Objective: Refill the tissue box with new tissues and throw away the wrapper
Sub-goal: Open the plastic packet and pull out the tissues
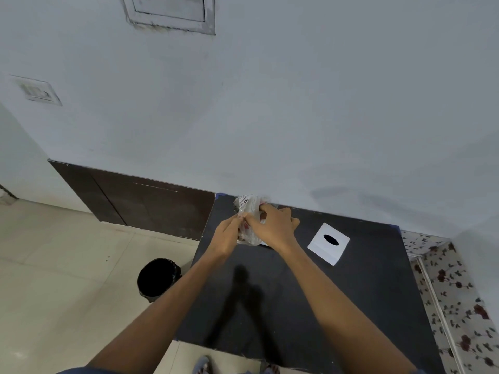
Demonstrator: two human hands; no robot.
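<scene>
Bare tabletop point(364, 306) before tissue box point(328, 243)

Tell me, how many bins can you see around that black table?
1. A black bin stands on the pale floor just off the left edge of the black table. Another could sit out of sight beneath the table.

Pale wall point(297, 117), dark skirting point(140, 201), beige tiled floor point(59, 265)
</scene>
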